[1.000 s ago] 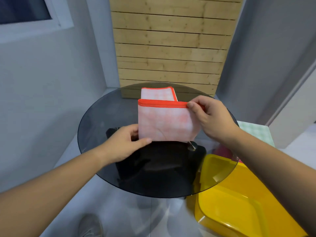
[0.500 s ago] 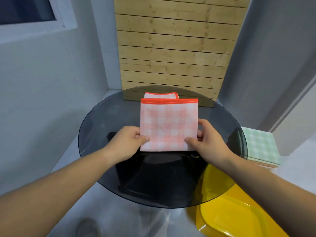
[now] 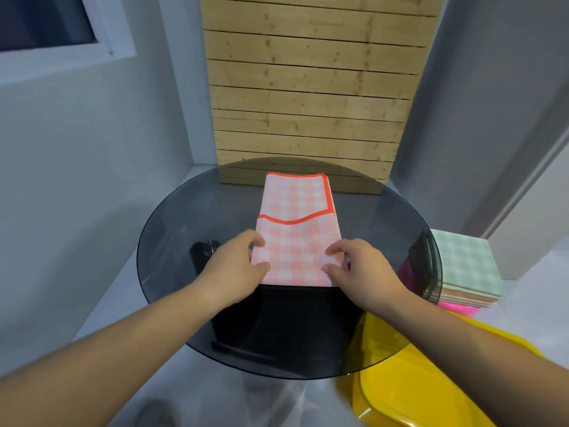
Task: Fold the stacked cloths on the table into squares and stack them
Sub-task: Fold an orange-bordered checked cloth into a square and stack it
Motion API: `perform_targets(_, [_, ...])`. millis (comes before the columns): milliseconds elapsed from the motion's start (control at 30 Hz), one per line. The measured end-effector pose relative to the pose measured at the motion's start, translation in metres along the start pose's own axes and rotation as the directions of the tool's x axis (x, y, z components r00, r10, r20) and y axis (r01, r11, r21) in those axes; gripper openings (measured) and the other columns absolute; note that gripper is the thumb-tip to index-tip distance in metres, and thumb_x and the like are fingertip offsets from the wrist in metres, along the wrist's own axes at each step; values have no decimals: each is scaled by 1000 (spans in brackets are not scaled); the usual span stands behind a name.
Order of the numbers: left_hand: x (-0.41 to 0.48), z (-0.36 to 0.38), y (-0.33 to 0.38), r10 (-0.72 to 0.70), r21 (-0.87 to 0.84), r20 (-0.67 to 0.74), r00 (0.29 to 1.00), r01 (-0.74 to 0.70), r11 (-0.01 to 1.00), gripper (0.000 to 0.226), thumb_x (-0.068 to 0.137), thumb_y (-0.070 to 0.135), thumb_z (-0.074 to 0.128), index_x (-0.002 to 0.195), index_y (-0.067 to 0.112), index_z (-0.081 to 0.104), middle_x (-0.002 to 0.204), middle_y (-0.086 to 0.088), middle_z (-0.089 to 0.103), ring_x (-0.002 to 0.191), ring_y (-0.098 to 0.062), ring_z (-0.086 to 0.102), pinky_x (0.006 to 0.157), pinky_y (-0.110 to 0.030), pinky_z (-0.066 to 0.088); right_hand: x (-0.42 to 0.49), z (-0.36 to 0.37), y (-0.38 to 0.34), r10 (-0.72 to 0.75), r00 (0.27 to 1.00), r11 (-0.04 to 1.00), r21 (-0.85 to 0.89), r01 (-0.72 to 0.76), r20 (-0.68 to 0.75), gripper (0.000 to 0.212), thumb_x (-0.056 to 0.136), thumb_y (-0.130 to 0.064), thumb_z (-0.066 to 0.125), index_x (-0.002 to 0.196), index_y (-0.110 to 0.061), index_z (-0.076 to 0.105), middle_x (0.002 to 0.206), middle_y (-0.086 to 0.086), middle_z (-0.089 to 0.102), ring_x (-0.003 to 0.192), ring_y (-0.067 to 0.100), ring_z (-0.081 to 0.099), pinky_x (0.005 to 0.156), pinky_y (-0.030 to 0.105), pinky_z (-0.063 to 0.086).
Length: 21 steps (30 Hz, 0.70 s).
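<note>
A folded pink checked cloth [image 3: 297,248] with an orange hem lies flat on the round dark glass table [image 3: 160,241]. Its far edge overlaps another folded pink cloth [image 3: 295,195] of the same kind, farther back on the table. My left hand [image 3: 237,266] pinches the near left edge of the front cloth, thumb on top. At the near right corner my right hand [image 3: 354,266] pinches it the same way.
A stack of checked cloths [image 3: 465,266], green on top, sits on something pink right of the table and below its level. A yellow plastic seat [image 3: 415,386] stands at the near right. A wooden slat panel [image 3: 308,87] leans behind the table.
The front cloth, held upright a second ago with my right hand at its top corner, now lies flat, overlapping the far cloth. My right hand shifted to the near right corner.
</note>
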<state>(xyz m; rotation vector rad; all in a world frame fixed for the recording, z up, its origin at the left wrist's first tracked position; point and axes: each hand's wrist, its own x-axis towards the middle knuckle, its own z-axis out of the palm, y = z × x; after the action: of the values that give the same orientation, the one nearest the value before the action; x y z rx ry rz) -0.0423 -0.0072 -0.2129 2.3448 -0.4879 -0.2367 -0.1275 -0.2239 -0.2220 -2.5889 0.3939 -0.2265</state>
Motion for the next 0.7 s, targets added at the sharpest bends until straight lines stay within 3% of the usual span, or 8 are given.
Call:
perform_targets(100, [0, 2, -4, 25, 54, 14, 1000, -26, 998, 38, 92, 38, 66, 128, 28, 60, 129, 6, 62, 110, -13, 59, 98, -30, 48, 1, -1, -2, -2, 1000, 999, -45, 3, 25, 36, 93, -44, 60, 124, -27, 62, 123, -4, 55, 98, 13, 59, 86, 25, 50])
perform_targets(200, [0, 3, -4, 36, 59, 45, 998, -38, 998, 61, 82, 54, 72, 136, 28, 58, 136, 8, 55, 121, -12, 56, 106, -35, 47, -1, -1, -6, 4, 997, 997, -82, 2, 73, 47, 90, -55, 60, 128, -27, 59, 125, -5, 51, 104, 15, 59, 88, 26, 50])
perform_targets(400, [1, -3, -3, 64, 61, 59, 996, -68, 996, 70, 76, 44, 83, 138, 26, 57, 122, 11, 59, 100, -10, 62, 96, -35, 54, 0, -4, -5, 49, 995, 996, -78, -43, 84, 50, 92, -46, 61, 135, -20, 55, 130, 0, 51, 109, 19, 59, 93, 30, 50])
perform_targets(533, [4, -2, -2, 57, 62, 44, 997, -59, 996, 66, 78, 43, 82, 137, 26, 58, 126, 10, 58, 102, -11, 63, 97, -34, 53, 1, -6, -4, 61, 993, 996, -76, -54, 96, 50, 93, -44, 60, 137, -18, 55, 133, 0, 51, 112, 21, 58, 94, 31, 49])
perform_targets(700, [7, 5, 4, 18, 130, 32, 999, -22, 991, 51, 87, 42, 74, 135, 33, 57, 125, 4, 47, 106, -16, 57, 92, -26, 46, 1, -6, -10, 68, 989, 993, -100, -55, 128, 54, 90, -55, 60, 132, -21, 55, 129, 0, 48, 107, 21, 59, 89, 31, 52])
